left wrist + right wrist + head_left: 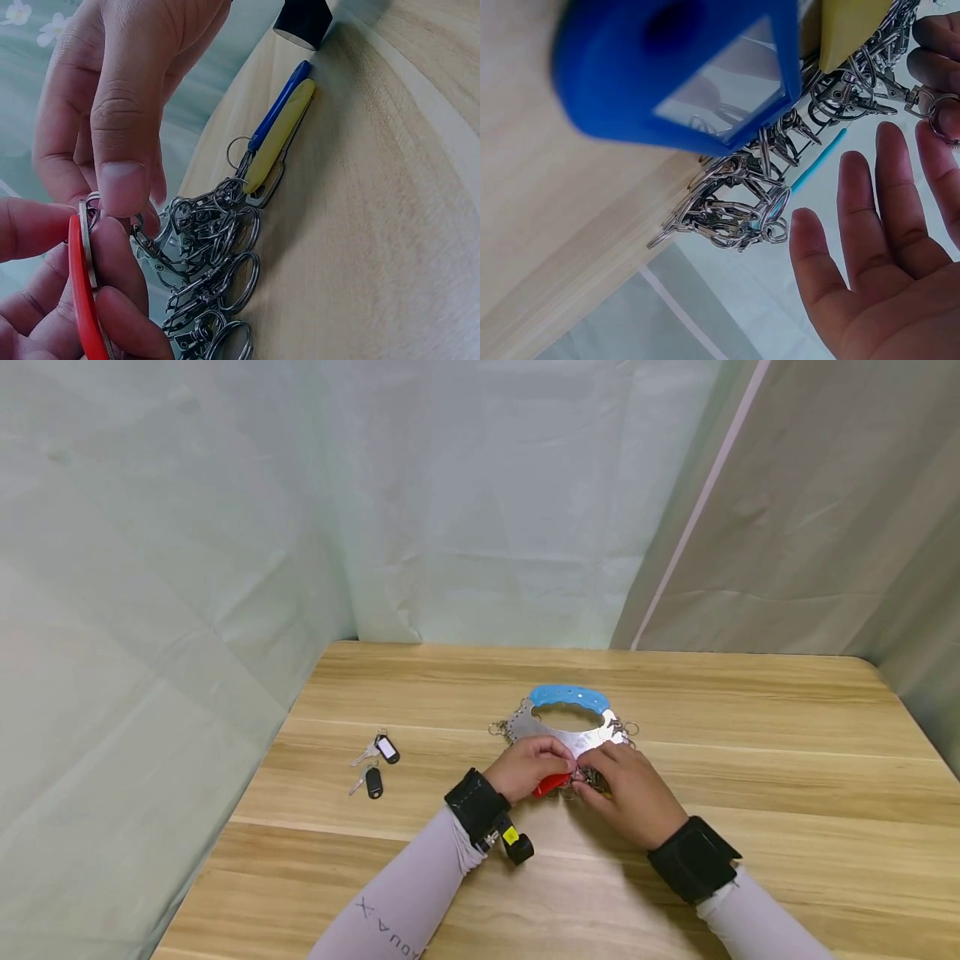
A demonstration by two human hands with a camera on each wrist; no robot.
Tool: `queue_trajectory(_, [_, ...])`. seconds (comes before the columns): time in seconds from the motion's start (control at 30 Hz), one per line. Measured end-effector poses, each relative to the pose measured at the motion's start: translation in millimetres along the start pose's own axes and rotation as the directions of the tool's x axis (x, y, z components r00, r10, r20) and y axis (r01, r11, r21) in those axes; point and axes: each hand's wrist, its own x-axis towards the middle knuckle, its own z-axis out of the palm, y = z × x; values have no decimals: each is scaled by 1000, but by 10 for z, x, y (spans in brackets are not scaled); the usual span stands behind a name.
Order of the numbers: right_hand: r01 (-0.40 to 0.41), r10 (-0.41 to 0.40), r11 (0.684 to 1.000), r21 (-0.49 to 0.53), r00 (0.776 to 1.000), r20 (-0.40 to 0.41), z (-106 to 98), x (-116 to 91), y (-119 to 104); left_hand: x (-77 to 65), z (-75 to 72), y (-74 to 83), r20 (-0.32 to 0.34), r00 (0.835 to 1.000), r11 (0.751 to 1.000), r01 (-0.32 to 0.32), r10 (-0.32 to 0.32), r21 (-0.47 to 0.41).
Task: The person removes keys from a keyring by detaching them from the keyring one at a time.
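Note:
My left hand (532, 767) grips a red key tag (549, 786), its thumb and curled fingers around it in the left wrist view. A small split ring (93, 201) sits at the tag's end. My right hand (633, 793) meets it there, pinching a metal ring (943, 120) on a swivel clasp (917, 99) with thumb and index finger; its other fingers are spread loosely. Behind both hands lies a silver metal plate (577, 741) with a blue handle (567, 695). Many linked clasps and rings (217, 262) hang along its edge.
A blue key tag (279, 105) and a yellow key tag (281, 135) lie beside the clasps. Farther left on the wooden table (300, 860) are two keys with black tags (387, 748). Pale curtains (487, 510) stand behind and to the sides.

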Motion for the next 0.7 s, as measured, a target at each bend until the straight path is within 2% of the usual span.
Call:
queue_trajectory(0.27, [7, -7, 1000, -15, 1000, -7, 12, -5, 13, 5, 0, -9, 7, 1000, 1000, 0, 0, -22])
queue_trajectory(0.5, [3, -3, 1000, -19, 1000, -4, 14, -8, 14, 142, -22, -254, 15, 1000, 998, 1, 0, -55])
queue_trajectory(0.7, [-2, 2, 1000, -22, 1000, -2, 12, -9, 0, 155, -14, -284, 19, 1000, 996, 3, -1, -84])
